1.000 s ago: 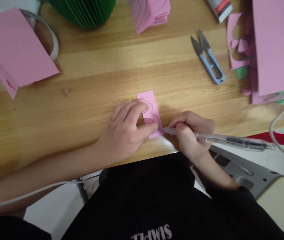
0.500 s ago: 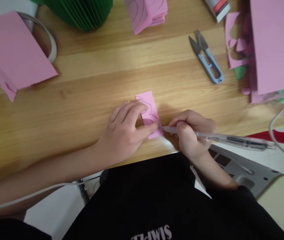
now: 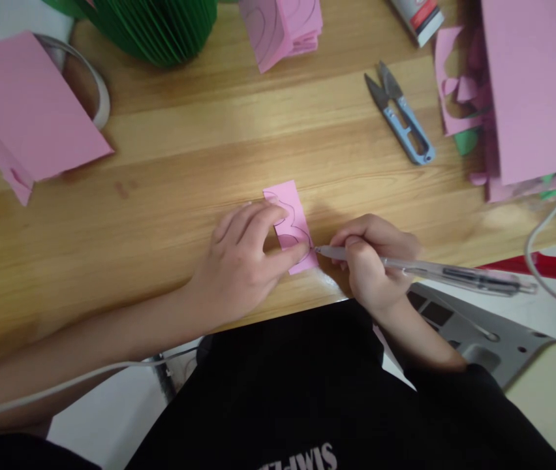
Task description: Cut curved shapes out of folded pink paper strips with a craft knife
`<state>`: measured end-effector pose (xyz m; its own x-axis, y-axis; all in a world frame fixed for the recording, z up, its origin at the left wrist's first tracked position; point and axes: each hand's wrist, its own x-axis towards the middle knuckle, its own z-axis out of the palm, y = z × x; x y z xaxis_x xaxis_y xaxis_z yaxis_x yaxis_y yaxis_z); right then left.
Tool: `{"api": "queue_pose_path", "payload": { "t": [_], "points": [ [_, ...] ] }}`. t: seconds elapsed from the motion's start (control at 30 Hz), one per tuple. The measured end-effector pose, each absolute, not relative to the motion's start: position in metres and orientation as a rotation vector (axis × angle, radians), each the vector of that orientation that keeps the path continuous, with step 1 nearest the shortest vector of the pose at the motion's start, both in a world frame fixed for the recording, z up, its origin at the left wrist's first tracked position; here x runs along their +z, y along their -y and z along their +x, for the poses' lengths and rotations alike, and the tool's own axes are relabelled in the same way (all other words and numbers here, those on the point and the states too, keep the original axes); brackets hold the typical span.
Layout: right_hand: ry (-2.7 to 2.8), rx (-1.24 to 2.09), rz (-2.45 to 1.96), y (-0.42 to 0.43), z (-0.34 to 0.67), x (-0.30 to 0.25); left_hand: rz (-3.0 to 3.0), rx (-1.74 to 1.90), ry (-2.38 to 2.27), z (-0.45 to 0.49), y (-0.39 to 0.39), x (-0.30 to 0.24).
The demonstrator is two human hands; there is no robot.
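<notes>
A small strip of pink paper (image 3: 299,217) with curved outlines drawn on it lies on the table near its front edge. My left hand (image 3: 243,258) holds the strip down, thumb on its lower part and fingertips on its upper left side. Between the thumb and fingers of my right hand (image 3: 376,254) is a clear pen (image 3: 447,273), its tip at the right edge of the strip, close to my left thumb. Blue-handled thread snips (image 3: 402,117) lie beyond my right hand, blades apart.
Pink sheets (image 3: 540,91) and cut scraps (image 3: 466,88) lie at the right, with a tube (image 3: 422,23) beside them. A folded pink stack (image 3: 288,29) and a green pleated paper piece (image 3: 160,29) are at the back. At the left, pink paper (image 3: 33,111) overlaps a tape roll (image 3: 102,98). A cable (image 3: 547,222) hangs at right.
The view has shifted slightly, so the table things appear a little further left. Both hands, the pen and the strip keep nearly the same positions relative to each other.
</notes>
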<state>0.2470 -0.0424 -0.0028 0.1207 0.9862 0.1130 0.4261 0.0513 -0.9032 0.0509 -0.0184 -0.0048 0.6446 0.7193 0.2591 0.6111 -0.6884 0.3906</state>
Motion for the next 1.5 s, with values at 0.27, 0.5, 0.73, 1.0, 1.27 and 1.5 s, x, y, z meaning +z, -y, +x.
{"api": "queue_pose_path", "payload": {
  "t": [0.27, 0.5, 0.73, 1.0, 1.27, 1.5],
  "points": [
    [1.426, 0.799, -1.492, 0.041, 0.246, -0.002, 2.635, 0.542, -1.038, 0.048, 0.017, -0.004],
    [1.411, 0.786, -1.5, 0.042, 0.245, -0.004, 2.679, 0.537, -1.018, 0.046, 0.015, -0.004],
    [1.429, 0.781, -1.52, 0.04, 0.245, -0.001, 2.663, 0.542, -1.02, 0.047, 0.016, -0.004],
    [1.242, 0.858, -1.437, 0.039, 0.246, -0.009, 2.648, 0.563, -1.029, 0.048, 0.016, -0.005],
    [1.28, 0.997, -1.282, 0.04, 0.247, -0.013, 2.639, 0.564, -1.039, 0.048, 0.017, -0.006],
    [1.731, 0.857, -1.323, 0.037, 0.249, 0.0, 2.614, 0.65, -1.054, 0.051, 0.018, -0.007]
  ]
}}
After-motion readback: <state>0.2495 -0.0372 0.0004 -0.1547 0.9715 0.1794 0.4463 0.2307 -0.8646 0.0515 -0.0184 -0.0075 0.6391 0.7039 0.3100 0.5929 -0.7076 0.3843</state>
